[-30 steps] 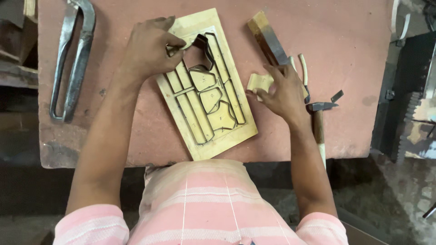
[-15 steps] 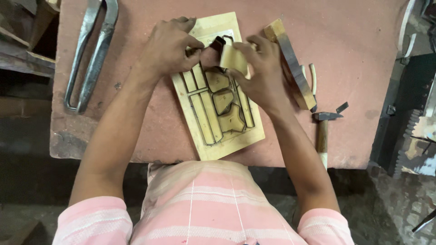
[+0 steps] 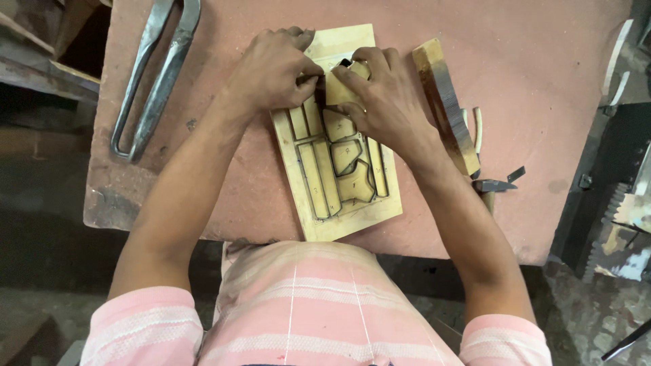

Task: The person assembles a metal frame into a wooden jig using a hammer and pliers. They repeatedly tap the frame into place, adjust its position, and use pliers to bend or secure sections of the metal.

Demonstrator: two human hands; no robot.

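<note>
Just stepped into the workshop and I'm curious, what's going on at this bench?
A person in a pink striped shirt works at a reddish table. Both hands meet at the far end of a pale wooden board inlaid with fitted wooden shapes. The left hand and right hand together pinch a small wooden piece over the board's top recess. A wooden block lies to the right, large metal tongs to the left.

Large metal tongs (image 3: 152,74), wooden block (image 3: 447,102), perhaps a hammer (image 3: 494,186)
</note>
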